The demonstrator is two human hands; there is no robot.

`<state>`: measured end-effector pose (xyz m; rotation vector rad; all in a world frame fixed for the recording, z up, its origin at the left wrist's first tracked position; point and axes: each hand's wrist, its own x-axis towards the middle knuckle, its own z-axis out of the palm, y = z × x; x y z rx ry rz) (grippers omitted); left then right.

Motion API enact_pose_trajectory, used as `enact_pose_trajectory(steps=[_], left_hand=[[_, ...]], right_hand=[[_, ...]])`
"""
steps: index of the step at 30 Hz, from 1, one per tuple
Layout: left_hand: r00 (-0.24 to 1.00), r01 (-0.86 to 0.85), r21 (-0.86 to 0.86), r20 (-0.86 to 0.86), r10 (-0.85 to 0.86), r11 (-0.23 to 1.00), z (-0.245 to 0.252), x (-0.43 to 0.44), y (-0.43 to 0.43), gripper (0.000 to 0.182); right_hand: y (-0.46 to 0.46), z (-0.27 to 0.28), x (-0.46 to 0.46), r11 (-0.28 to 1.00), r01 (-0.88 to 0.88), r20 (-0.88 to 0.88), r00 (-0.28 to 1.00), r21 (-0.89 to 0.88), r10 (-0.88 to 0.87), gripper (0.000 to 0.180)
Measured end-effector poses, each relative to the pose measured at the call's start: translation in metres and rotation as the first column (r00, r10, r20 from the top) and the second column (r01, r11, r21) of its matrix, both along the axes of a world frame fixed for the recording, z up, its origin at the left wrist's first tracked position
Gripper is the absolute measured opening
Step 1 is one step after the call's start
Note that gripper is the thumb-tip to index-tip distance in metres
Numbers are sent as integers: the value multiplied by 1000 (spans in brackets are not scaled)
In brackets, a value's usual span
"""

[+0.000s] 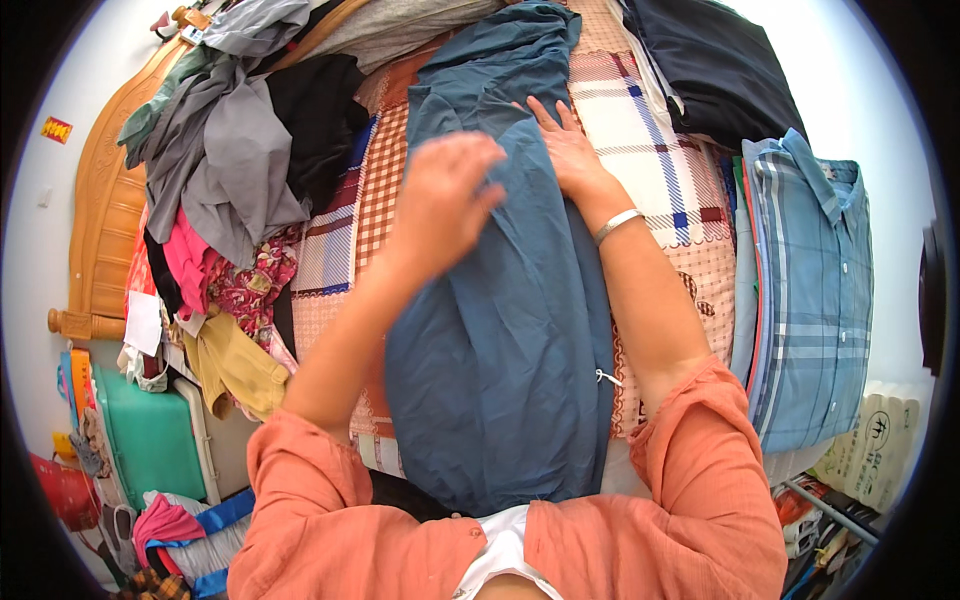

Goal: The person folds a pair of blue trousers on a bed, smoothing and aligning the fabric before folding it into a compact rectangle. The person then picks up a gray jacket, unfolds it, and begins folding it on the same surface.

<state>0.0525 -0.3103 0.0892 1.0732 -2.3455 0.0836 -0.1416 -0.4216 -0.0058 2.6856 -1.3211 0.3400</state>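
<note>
A dark teal garment (510,360) of thin cloth lies lengthwise on the bed before me, partly folded and wrinkled, with a small white drawstring (609,377) at its right edge. My right hand (570,150) rests on the garment's right edge, fingers spread, a silver bracelet on that wrist. Over the middle of the cloth is my left hand (450,195), blurred, its fingers bent and nothing seen in them. Whether it touches the cloth is not clear.
A patterned bedspread (645,150) lies underneath. Loose clothes (225,150) are heaped at the left by a wooden headboard (109,217). Folded shirts, a blue plaid one (810,300) on top, are stacked at the right, below dark folded trousers (720,67). A green bin (150,435) stands lower left.
</note>
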Motion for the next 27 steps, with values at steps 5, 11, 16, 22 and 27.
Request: enact_pose_trajectory(steps=[5, 11, 16, 22, 27], left_hand=[[989, 62, 284, 112, -97, 957, -18, -49, 114, 84], [943, -60, 282, 332, -39, 958, -50, -83, 143, 87], [960, -65, 303, 280, -24, 951, -45, -84, 145, 84], [969, -78, 291, 247, 4, 953, -46, -81, 148, 78], [992, -24, 324, 121, -17, 946, -25, -70, 143, 68]], right_hand=[[-4, -5, 7, 998, 56, -48, 997, -37, -57, 57], [-2, 8, 28, 975, 187, -224, 951, -121, -211, 57], [-24, -12, 21, 931, 270, -112, 946, -247, -304, 60], [-35, -13, 22, 971, 222, 392, 904, -92, -169, 46], [-57, 9, 2, 939, 65, 772, 551, 338, -316, 52]])
